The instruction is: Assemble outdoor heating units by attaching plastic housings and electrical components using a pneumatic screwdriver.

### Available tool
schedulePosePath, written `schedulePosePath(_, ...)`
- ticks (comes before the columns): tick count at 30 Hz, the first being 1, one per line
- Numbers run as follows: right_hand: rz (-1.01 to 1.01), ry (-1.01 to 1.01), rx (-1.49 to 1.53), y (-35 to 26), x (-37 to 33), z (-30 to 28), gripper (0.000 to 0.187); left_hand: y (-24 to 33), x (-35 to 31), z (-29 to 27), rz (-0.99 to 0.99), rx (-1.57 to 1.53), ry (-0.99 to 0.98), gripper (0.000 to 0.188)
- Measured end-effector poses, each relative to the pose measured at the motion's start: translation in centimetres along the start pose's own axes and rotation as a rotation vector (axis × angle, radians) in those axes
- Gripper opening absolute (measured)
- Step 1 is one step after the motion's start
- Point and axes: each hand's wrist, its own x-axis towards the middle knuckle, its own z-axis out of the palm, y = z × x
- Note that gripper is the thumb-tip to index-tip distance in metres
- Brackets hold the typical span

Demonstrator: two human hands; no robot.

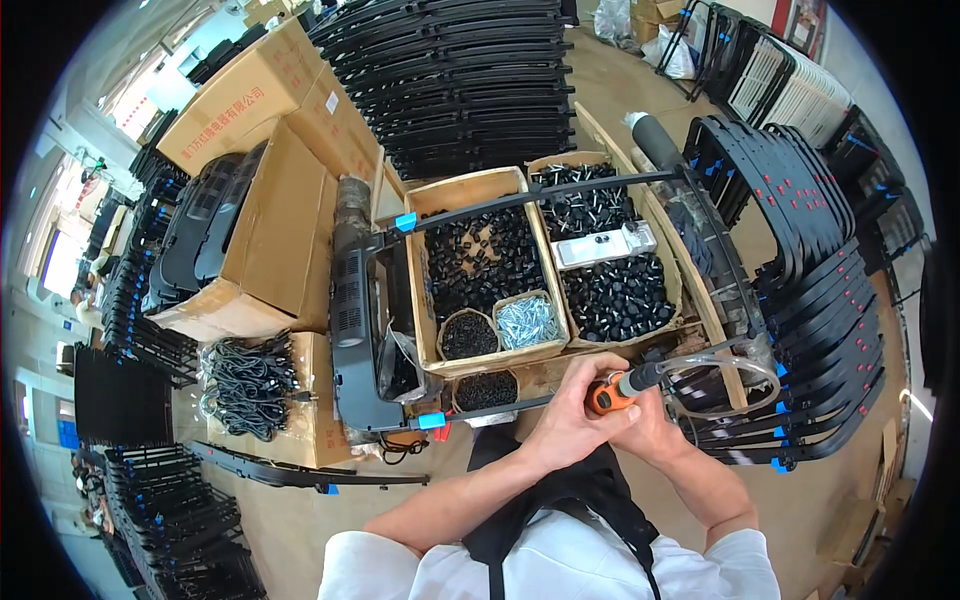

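Observation:
My left hand (572, 418) is closed around an orange-and-black power screwdriver (612, 392), whose dark nose points right and away from me. Right beside it, my right hand (655, 428) is curled in close under the tool. Its fingers are mostly hidden, so what they hold does not show. Both hands are at the near bar of a black frame (500, 409) joined to a black slotted panel (352, 300) and marked with blue tape. A clear looped hose or strip (768, 372) lies just right of the driver's nose.
Beyond my hands, a wooden tray (412, 290) holds black caps, with silver screws (528, 322) and dark screws (469, 335) in tubs. Black knobs (618, 300) fill a box beside it. Cables (248, 385) and cartons (290, 225) stand left; stacked black frames (815, 300) stand right.

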Motion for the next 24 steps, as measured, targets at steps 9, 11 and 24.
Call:
schedulePosePath(9, 0.078, -0.003, 0.089, 1.3, 1.7, 1.1, 0.044, -2.1, -1.7, -4.7, 0.172, 0.349, 0.237, 0.080)
schedulePosePath(11, 0.339, 0.023, 0.520, 1.7, 0.0, 0.0, 0.049, -4.1, -6.3, -8.3, 0.010, 0.440, 0.253, 0.041)
schedulePosePath(24, 0.377, -0.064, 0.323, 0.7, -1.8, -1.9, 0.051, -30.5, -7.8, -16.3, -0.376, 1.286, 0.578, 0.029)
